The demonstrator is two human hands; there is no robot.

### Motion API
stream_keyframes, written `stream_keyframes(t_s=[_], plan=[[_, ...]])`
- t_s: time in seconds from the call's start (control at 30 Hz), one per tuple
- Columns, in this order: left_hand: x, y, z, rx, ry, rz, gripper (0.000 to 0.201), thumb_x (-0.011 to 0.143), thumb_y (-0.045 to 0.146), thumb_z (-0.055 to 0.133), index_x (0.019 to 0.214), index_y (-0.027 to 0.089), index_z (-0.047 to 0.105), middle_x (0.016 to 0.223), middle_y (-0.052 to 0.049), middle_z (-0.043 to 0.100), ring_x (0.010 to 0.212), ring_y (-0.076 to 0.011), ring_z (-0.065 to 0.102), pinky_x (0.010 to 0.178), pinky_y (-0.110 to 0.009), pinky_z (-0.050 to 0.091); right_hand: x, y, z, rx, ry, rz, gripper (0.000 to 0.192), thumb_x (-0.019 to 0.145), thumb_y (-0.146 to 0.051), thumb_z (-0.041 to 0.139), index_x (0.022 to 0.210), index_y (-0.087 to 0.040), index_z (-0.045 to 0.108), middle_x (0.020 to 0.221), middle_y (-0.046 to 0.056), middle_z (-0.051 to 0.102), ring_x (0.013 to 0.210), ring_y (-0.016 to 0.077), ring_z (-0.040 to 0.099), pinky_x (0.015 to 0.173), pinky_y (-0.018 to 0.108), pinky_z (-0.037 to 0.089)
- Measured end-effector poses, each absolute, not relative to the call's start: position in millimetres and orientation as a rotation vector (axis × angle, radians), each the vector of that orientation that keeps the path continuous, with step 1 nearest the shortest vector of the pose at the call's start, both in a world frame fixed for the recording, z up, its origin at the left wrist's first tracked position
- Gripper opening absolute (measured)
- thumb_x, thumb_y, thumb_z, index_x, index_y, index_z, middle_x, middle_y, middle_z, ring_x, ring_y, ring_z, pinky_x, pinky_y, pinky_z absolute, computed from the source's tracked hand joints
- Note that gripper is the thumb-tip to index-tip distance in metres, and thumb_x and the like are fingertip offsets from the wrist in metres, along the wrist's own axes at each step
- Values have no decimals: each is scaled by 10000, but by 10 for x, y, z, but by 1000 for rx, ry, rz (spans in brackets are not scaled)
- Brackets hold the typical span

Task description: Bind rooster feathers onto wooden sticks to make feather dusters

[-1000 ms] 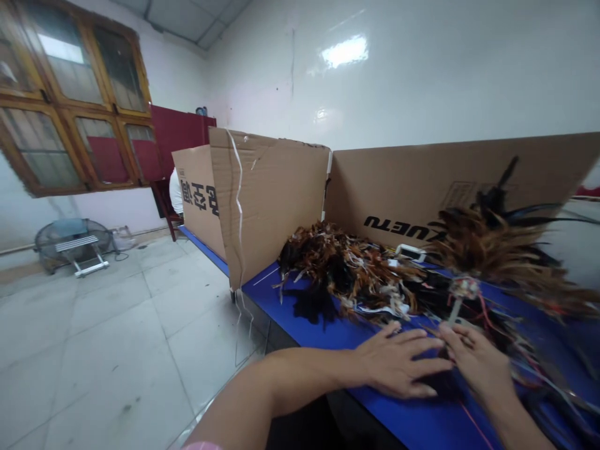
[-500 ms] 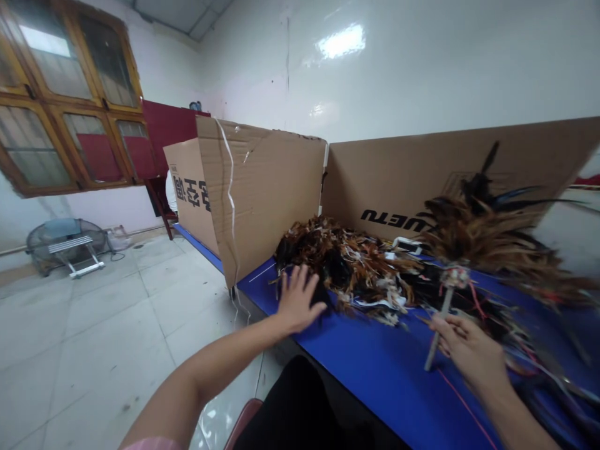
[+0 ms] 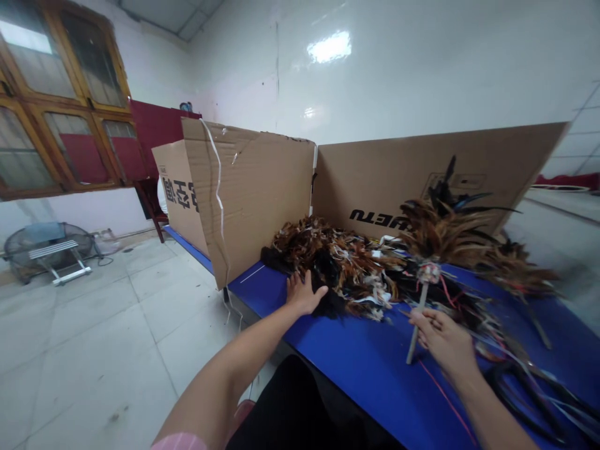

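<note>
Feather duster (image 3: 450,234), brown-black plumes on thin stick, right hand (image 3: 443,340) fingers gripping, left hand (image 3: 304,294) spread on feather pile (image 3: 342,265)

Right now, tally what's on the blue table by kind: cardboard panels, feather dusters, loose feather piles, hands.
Cardboard panels: 2
Feather duster, stick in right hand: 1
Loose feather pile, under left hand: 1
Hands: 2
Total: 6

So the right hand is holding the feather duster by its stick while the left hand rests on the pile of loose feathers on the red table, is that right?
Not quite: the table is blue, not red. The head view shows the right hand holding the feather duster by its stick, and the left hand resting on the pile of loose feathers on that blue surface.
</note>
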State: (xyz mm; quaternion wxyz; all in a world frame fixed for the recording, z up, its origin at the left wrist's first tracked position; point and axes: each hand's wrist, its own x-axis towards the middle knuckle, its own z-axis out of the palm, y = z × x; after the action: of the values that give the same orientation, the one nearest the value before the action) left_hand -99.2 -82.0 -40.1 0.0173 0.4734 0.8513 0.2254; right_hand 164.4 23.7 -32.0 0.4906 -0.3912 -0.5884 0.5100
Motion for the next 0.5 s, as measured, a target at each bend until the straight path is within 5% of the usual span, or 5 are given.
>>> stream_keyframes(t_s=[0.33, 0.5], plan=[[-800, -305, -377, 1450, 2645, 776, 909, 723, 749, 222, 1399, 141, 211, 1430, -198, 264, 1330, -332, 197, 1068, -455, 112, 1645, 197, -300, -987, -1419, 1247, 468, 483, -500, 738, 751, -169, 542, 532, -14, 587, 334, 62, 400, 307, 189, 315], [-952, -369, -306, 1500, 2595, 1066, 684, 801, 613, 353, 1297, 144, 398, 1247, -162, 521, 1153, -250, 479, 946, -331, 339, 1645, 198, -313, -916, -1447, 1227, 472, 511, -525, 718, 752, -171, 522, 528, -20, 576, 322, 62, 386, 300, 194, 307]])
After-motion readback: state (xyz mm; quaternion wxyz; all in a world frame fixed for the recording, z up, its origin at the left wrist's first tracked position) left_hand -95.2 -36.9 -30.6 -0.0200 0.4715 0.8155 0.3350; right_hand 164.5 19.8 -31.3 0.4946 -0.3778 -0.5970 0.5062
